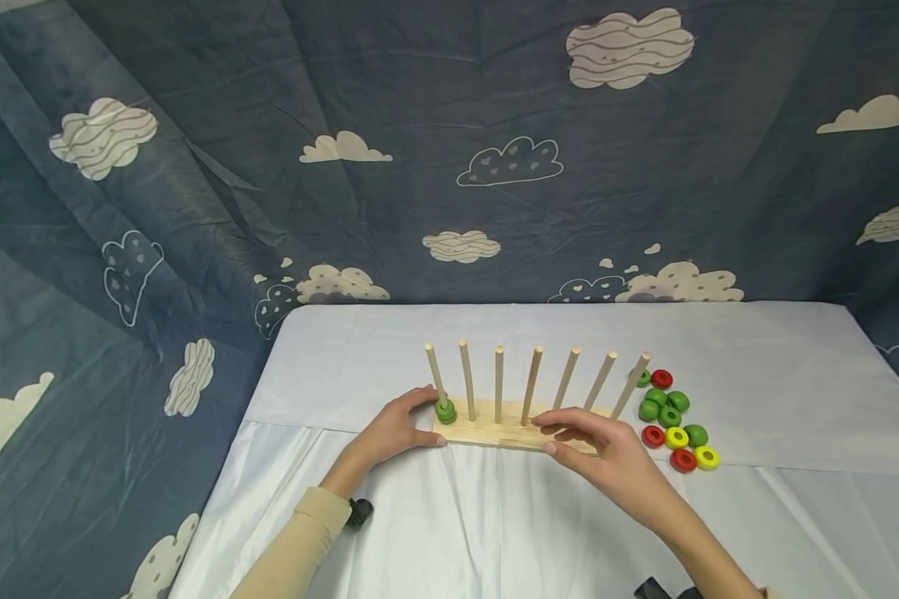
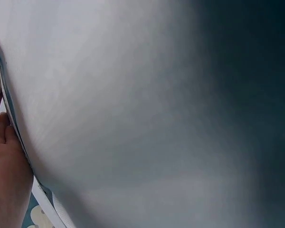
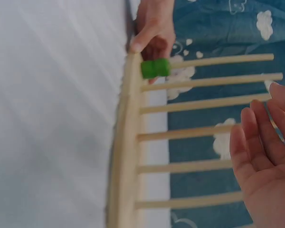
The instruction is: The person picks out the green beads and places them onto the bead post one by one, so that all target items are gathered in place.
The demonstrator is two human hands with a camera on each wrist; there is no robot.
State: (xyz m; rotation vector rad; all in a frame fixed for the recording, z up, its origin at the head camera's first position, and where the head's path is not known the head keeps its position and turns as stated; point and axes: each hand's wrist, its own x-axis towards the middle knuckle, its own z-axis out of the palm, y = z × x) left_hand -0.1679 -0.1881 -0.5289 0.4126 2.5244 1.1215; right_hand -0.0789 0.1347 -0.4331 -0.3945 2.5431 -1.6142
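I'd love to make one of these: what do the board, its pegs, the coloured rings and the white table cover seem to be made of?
Board and pegs: probably bare wood, pale tan, the board faintly streaked like grain. Coloured rings: smooth, evenly coloured, perhaps painted wood or plastic; I can't tell which. White table cover: likely cloth, slightly shiny, as it lies in soft folds.

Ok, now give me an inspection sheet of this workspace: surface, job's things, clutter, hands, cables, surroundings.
Surface: white cloth, creased.
Job's things: wooden board with seven upright pegs; green rings on the leftmost; loose green, red and yellow pieces lie beyond its right end.
Clutter: nothing seen.
Hands: left hand holds the board's left end; right hand is by the pegs, nothing seen in it.
Cables: nothing seen.
Surroundings: dark blue cloud-print fabric behind.
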